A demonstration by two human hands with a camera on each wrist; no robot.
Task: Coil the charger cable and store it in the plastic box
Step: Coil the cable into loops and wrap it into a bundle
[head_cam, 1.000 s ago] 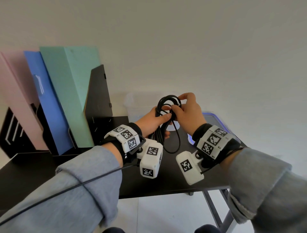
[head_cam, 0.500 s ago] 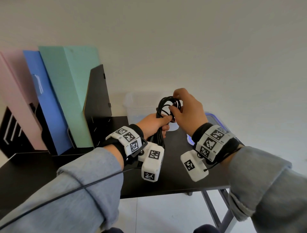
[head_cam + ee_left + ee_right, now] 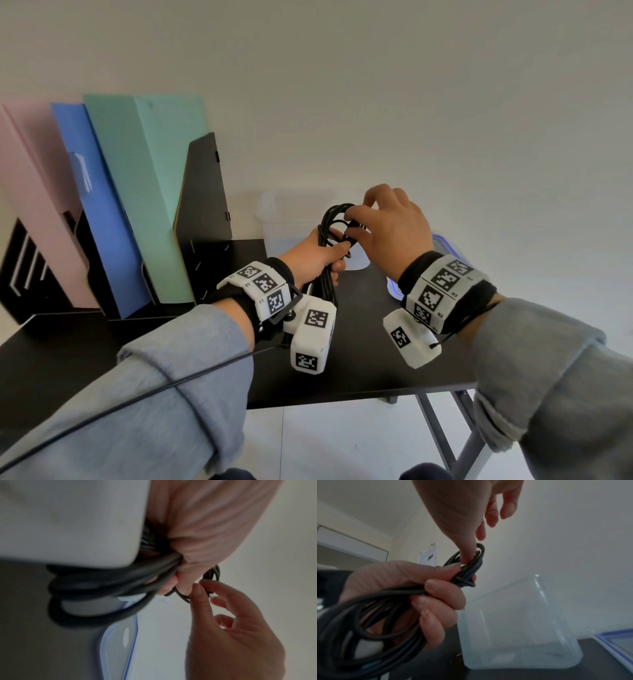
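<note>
Gripping coiled cable (image 3: 330, 240), left hand (image 3: 313, 255), right hand (image 3: 390, 229) seemingly pinching

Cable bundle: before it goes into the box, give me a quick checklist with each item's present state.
1. Left hand grips the cable bundle round its middle: ok.
2. Loose end tucked in: not ok; the right hand pinches at the top loops.
3. Plastic box open, lid off: ok.
4. Box holds nothing in the way: ok, as far as the right wrist view shows.
5. Lid clear of the path, on the table right of the box: ok.
6. Coil fits the box: cannot tell.
</note>
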